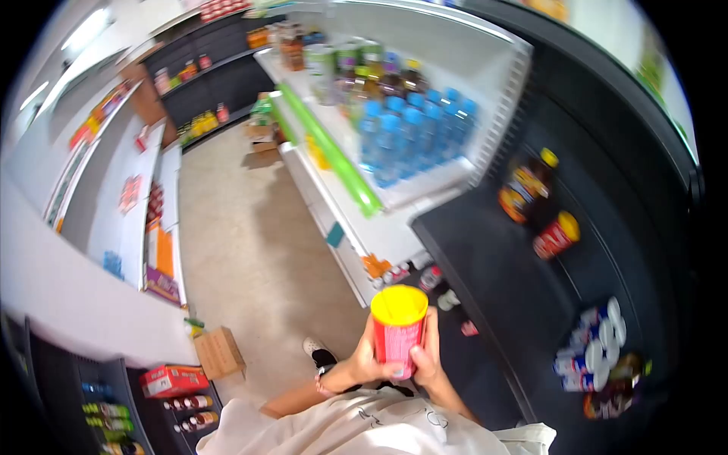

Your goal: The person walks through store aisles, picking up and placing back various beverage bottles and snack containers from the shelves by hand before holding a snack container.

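Note:
A red canister with a yellow lid [398, 334] is held upright in front of my body, with small pale print on its side. My left hand [368, 362] wraps round its left side, fingers closed near the base. On the opposite side my right hand [428, 358] grips it, thumb across the front. To the right, a similar red canister with a yellow lid [556, 236] stands on the black shelf [485, 265], beside a dark bottle with a yellow cap [528, 186].
Blue-capped water bottles [413, 133] stand in a group on the white shelf ahead. Several blue-and-white cans [591, 349] are at the right. A cardboard box [218, 353] sits on the floor at left, near the aisle [243, 227]. White shelves [125, 182] line the left side.

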A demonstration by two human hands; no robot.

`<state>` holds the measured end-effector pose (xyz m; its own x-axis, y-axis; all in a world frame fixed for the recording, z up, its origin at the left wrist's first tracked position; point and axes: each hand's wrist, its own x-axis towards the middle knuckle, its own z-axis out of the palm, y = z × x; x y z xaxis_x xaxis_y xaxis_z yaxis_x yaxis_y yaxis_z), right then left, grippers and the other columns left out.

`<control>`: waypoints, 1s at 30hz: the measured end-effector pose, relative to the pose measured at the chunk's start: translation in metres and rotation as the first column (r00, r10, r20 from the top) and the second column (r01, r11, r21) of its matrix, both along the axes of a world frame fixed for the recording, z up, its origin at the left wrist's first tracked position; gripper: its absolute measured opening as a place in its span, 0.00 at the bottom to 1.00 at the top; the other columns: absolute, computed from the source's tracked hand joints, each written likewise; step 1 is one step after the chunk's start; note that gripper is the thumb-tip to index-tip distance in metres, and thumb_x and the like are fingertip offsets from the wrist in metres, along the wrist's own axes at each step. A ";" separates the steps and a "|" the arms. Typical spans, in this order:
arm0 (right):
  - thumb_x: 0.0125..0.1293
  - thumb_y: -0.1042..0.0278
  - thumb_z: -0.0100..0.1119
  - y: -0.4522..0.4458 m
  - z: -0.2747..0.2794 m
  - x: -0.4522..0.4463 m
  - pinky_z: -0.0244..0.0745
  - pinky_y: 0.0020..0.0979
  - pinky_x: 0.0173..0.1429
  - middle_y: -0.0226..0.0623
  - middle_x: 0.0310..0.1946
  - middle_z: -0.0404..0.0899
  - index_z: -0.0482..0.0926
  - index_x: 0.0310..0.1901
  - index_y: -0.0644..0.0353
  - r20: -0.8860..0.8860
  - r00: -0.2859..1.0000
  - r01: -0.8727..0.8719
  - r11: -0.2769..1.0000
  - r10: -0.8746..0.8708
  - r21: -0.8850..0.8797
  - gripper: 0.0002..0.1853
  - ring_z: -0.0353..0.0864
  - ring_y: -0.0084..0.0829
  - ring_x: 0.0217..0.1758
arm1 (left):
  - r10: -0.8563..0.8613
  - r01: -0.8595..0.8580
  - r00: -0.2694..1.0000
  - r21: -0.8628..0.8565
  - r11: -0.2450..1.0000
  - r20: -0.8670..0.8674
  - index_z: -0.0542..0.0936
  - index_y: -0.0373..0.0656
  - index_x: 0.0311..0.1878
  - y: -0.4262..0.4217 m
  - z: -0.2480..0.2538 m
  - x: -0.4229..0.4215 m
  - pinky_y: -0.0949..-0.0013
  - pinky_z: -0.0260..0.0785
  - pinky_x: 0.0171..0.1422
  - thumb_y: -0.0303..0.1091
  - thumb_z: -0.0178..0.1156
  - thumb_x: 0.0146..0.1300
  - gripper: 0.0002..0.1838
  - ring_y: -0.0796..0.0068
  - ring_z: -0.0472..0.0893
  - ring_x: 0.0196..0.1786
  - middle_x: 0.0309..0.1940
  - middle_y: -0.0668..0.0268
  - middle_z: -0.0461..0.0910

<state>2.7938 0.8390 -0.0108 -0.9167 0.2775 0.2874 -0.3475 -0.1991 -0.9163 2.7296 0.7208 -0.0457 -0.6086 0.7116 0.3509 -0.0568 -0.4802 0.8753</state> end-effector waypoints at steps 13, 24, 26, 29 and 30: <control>0.56 0.50 0.58 -0.247 -0.001 -0.210 0.52 0.42 0.67 0.54 0.60 0.57 0.51 0.62 0.65 -0.406 0.866 -0.305 0.952 0.291 0.031 0.40 0.59 0.44 0.64 | 0.708 -0.710 0.633 0.129 0.692 -0.314 0.31 0.36 0.71 -0.242 0.045 -0.139 0.57 0.53 0.70 0.38 0.73 0.48 0.63 0.58 0.62 0.68 0.66 0.50 0.57; 0.61 0.50 0.50 -0.351 0.028 -0.347 0.46 0.37 0.72 0.53 0.66 0.53 0.45 0.68 0.74 -0.304 0.869 -0.418 0.908 0.390 -0.032 0.44 0.54 0.41 0.71 | 0.815 -0.803 0.575 0.144 0.578 -0.069 0.31 0.42 0.72 -0.332 0.070 -0.273 0.56 0.42 0.75 0.67 0.49 0.58 0.55 0.60 0.45 0.75 0.74 0.56 0.35; 0.61 0.49 0.50 -0.360 0.042 -0.384 0.46 0.36 0.72 0.54 0.66 0.54 0.46 0.68 0.74 -0.281 0.865 -0.447 0.893 0.415 -0.056 0.44 0.54 0.40 0.71 | 0.822 -0.812 0.565 0.131 0.569 -0.068 0.31 0.42 0.72 -0.340 0.072 -0.303 0.57 0.42 0.75 0.67 0.48 0.59 0.55 0.60 0.44 0.75 0.74 0.56 0.35; 0.62 0.48 0.49 -0.373 0.043 -0.453 0.46 0.36 0.73 0.54 0.66 0.55 0.46 0.68 0.75 -0.229 0.874 -0.458 0.884 0.429 -0.093 0.44 0.54 0.40 0.71 | 0.820 -0.818 0.570 0.062 0.572 -0.054 0.32 0.42 0.72 -0.356 0.076 -0.379 0.58 0.40 0.76 0.67 0.46 0.61 0.53 0.62 0.42 0.75 0.74 0.57 0.34; 0.61 0.48 0.49 -0.376 0.041 -0.479 0.46 0.36 0.73 0.53 0.66 0.55 0.46 0.68 0.75 -0.211 0.878 -0.455 0.887 0.430 -0.085 0.44 0.54 0.40 0.71 | 0.819 -0.816 0.569 0.076 0.573 -0.077 0.32 0.42 0.72 -0.360 0.074 -0.407 0.59 0.39 0.76 0.66 0.45 0.62 0.52 0.62 0.42 0.75 0.74 0.58 0.34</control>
<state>2.3143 0.4627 0.0306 -0.8874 -0.0991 0.4501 -0.3529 -0.4823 -0.8018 2.3229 0.3608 0.0284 -0.8893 -0.0838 0.4496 0.4524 -0.3050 0.8380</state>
